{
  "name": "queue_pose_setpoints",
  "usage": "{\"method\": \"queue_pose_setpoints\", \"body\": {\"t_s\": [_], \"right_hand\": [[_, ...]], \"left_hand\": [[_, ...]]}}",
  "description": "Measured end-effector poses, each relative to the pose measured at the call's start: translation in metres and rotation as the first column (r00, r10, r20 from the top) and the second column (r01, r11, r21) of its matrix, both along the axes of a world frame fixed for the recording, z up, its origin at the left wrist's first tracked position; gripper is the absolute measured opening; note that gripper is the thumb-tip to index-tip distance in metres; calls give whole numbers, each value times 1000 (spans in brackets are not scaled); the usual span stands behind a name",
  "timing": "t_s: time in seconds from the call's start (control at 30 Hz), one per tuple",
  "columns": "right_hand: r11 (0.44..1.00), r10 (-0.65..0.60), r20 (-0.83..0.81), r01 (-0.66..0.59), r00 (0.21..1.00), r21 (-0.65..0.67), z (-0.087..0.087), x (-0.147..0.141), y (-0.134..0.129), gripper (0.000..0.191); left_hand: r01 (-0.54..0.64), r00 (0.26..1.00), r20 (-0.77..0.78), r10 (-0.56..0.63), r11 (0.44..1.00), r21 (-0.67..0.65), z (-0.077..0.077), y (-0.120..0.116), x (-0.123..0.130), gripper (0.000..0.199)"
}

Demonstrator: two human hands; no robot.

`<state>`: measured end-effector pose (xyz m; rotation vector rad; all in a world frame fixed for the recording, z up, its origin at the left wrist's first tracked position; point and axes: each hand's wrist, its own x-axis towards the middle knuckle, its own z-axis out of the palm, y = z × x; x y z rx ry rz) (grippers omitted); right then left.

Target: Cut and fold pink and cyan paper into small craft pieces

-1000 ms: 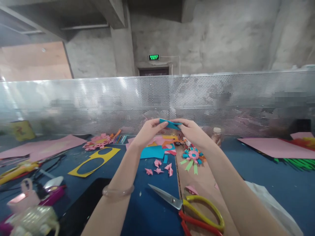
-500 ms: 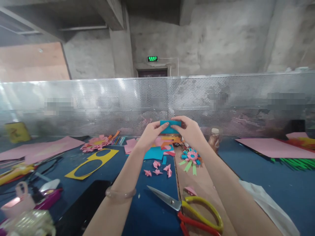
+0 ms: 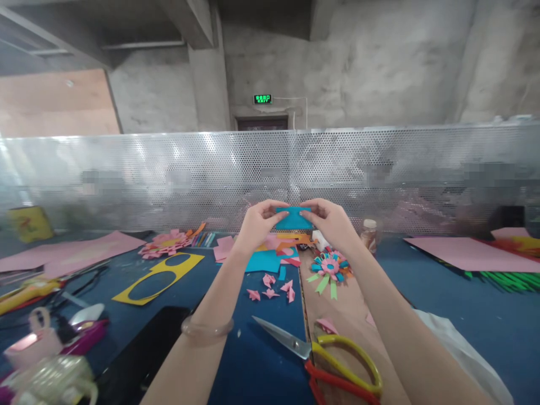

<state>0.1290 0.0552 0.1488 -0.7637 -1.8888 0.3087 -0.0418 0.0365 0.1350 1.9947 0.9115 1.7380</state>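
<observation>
A small blue paper piece point(image 3: 294, 219) is held up above the far part of the table, between both hands. My left hand point(image 3: 260, 220) pinches its left end between thumb and fingers. My right hand point(image 3: 328, 220) pinches its right end the same way. Below the hands lie a larger blue sheet point(image 3: 262, 262), a small blue strip point(image 3: 282, 274) and several folded pink pieces point(image 3: 270, 293). To the right is a paper rosette point(image 3: 329, 268) with green tails. Scissors point(image 3: 295, 343) with yellow and red handles lie between the forearms.
A yellow sheet with round holes point(image 3: 184, 266), a pink paper flower point(image 3: 166, 245) and a black object point(image 3: 147, 343) lie left. A bottle point(image 3: 368, 236) and a pink sheet point(image 3: 472, 253) are at the right. A perforated metal screen point(image 3: 202, 174) stands behind.
The fingers of my left hand have risen to the paper's top edge. The thumb of my right hand has shifted toward the right end of the paper.
</observation>
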Motion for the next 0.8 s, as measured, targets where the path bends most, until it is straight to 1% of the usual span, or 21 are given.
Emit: {"method": "queue_pose_setpoints", "body": {"t_s": [0.07, 0.23, 0.43, 0.67, 0.8], "right_hand": [[1000, 0, -10, 0, 1000, -19, 0, 1, 1, 19], [1000, -28, -38, 28, 999, -10, -1, 1, 1, 20], [999, -42, -82, 41, 996, -16, 1, 1, -1, 19], [1000, 1, -107, -4, 994, -28, 2, 2, -3, 18], [997, 48, -134, -55, 990, -46, 1, 3, -1, 19]], "left_hand": [[1, 1000, -10, -1, 1000, 8, -1, 0, 0, 22], [5, 1000, -28, -5, 1000, 3, 0, -1, 0, 23], [-27, 998, -49, 27, 1000, 0, 2, -3, 0, 22], [-29, 998, -51, 29, 1000, -5, 2, -3, 0, 22], [-18, 999, -46, 18, 1000, -4, 2, -3, 0, 22]]}}
